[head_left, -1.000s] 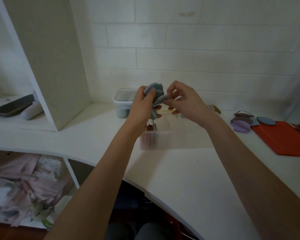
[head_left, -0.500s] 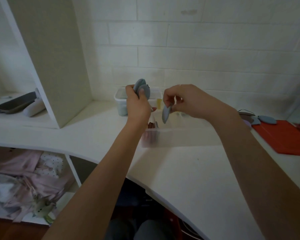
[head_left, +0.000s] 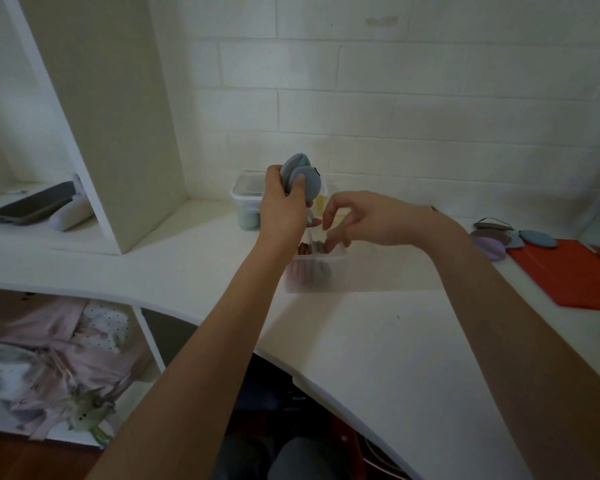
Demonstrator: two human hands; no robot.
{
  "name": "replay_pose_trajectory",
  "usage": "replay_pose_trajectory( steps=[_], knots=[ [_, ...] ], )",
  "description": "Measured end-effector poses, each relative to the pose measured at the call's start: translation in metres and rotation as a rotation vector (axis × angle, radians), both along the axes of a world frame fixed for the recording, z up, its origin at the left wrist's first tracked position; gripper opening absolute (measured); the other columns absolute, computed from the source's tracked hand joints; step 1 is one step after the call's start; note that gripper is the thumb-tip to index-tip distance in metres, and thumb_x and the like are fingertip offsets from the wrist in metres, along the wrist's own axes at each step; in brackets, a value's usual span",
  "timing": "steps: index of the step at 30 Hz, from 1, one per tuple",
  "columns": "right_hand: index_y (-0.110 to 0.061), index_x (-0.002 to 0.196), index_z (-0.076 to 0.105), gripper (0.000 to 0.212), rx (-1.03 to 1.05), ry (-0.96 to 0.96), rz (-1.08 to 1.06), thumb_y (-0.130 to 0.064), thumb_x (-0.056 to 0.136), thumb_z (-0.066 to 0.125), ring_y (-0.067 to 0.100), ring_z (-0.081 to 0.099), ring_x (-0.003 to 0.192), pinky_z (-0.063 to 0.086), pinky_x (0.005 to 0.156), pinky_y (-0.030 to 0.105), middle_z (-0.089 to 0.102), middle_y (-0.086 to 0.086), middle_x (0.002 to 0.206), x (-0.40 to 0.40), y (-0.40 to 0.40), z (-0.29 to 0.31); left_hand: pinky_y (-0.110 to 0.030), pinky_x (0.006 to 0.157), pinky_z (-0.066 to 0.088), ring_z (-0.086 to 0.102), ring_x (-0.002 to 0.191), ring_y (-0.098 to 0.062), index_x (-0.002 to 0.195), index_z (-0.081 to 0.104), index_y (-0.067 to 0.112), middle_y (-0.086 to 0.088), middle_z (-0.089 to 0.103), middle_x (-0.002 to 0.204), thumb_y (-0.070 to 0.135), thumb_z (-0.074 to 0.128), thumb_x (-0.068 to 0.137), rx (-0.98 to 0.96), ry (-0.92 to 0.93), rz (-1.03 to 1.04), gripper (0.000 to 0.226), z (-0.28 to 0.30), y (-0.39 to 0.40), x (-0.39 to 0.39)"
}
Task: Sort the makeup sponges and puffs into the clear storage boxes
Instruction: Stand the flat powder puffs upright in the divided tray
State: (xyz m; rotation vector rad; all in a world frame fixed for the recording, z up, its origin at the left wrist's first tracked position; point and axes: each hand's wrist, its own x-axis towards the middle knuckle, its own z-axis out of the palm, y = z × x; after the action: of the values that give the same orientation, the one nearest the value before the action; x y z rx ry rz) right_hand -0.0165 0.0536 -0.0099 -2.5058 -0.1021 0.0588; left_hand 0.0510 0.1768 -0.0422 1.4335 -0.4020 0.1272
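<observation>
Since half a second ago the right hand (head_left: pixel 371 220) has gone down to the near clear box (head_left: pixel 321 273), and the blue-grey puff that it pinched then is no longer between its fingers; its fingertips now reach into the open top of this box, bent and a little apart, and I cannot tell if they touch anything. The left hand (head_left: pixel 284 206) stays raised above the boxes and grips a small bunch of blue-grey puffs (head_left: pixel 302 180), the thumb pressing on the front one. These puffs are round, flat and soft, of a dull blue-grey colour, and they stand on edge in the grip, one behind the other. Inside the near clear box, flat puffs stand on edge in a row at its left end; some are reddish brown and some grey, seen blurred through the wall. Behind the left hand stands a second clear box (head_left: pixel 246 199) against the wall, with pale blue-green pieces at its bottom. More puffs (head_left: pixel 510 237), purple, brown and blue-grey, lie in a loose pile on the white desk (head_left: pixel 378 341) at the right, just beside a red mat (head_left: pixel 568 271). On the shelf at the left a dark phone (head_left: pixel 32 207) rests tilted.
</observation>
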Motion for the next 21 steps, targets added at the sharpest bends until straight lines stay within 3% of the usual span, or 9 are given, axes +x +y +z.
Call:
replay_pose_trajectory(
  steps=[4, 8, 13, 17, 21],
  knots=[
    [-0.014, 0.091, 0.050, 0.007, 0.213, -0.158, -0.133, -0.018, 0.094, 0.056, 0.006, 0.058, 0.056, 0.049, 0.066, 0.022, 0.072, 0.002, 0.071, -0.002, -0.005, 0.003, -0.016, 0.046, 0.049, 0.058, 0.088, -0.021, 0.113, 0.045, 0.021, -0.006, 0.052, 0.108, 0.018, 0.043, 0.100, -0.011, 0.041, -0.063, 0.013, 0.003, 0.001, -0.003],
    [-0.014, 0.107, 0.047, 0.026, 0.352, -0.304, -0.282, -0.032, 0.093, 0.058, 0.013, 0.059, 0.062, 0.053, 0.065, 0.027, 0.066, 0.005, 0.081, 0.004, -0.005, 0.000, -0.017, 0.046, 0.048, 0.063, 0.075, -0.014, 0.123, 0.050, 0.013, -0.008, 0.062, 0.103, 0.025, 0.052, 0.096, 0.134, 0.021, -0.149, 0.029, 0.003, 0.001, -0.005],
    [-0.012, 0.093, 0.051, 0.023, 0.325, -0.349, -0.346, -0.023, 0.086, 0.069, 0.012, 0.062, 0.065, 0.054, 0.054, 0.021, 0.061, 0.006, 0.090, 0.012, -0.004, -0.012, -0.022, 0.046, 0.048, 0.062, 0.071, -0.018, 0.111, 0.055, 0.018, -0.008, 0.064, 0.091, 0.035, 0.041, 0.100, 0.146, 0.017, -0.207, 0.024, 0.005, 0.002, -0.009],
    [-0.018, 0.076, 0.053, 0.023, 0.351, -0.416, -0.326, -0.015, 0.079, 0.076, 0.010, 0.058, 0.056, 0.049, 0.051, 0.019, 0.061, 0.003, 0.075, 0.008, -0.009, -0.006, -0.021, 0.044, 0.048, 0.061, 0.067, -0.015, 0.111, 0.053, 0.019, -0.005, 0.062, 0.086, 0.035, 0.035, 0.102, 0.130, -0.001, -0.160, 0.026, 0.004, 0.001, -0.008],
    [-0.014, 0.085, 0.061, 0.016, 0.346, -0.433, -0.267, -0.006, 0.079, 0.073, 0.009, 0.051, 0.056, 0.046, 0.053, 0.018, 0.059, 0.004, 0.066, 0.002, -0.016, 0.004, -0.019, 0.046, 0.051, 0.060, 0.067, -0.013, 0.109, 0.047, 0.019, -0.004, 0.060, 0.087, 0.027, 0.033, 0.103, 0.008, 0.085, -0.111, 0.017, 0.005, 0.001, -0.006]
  ],
)
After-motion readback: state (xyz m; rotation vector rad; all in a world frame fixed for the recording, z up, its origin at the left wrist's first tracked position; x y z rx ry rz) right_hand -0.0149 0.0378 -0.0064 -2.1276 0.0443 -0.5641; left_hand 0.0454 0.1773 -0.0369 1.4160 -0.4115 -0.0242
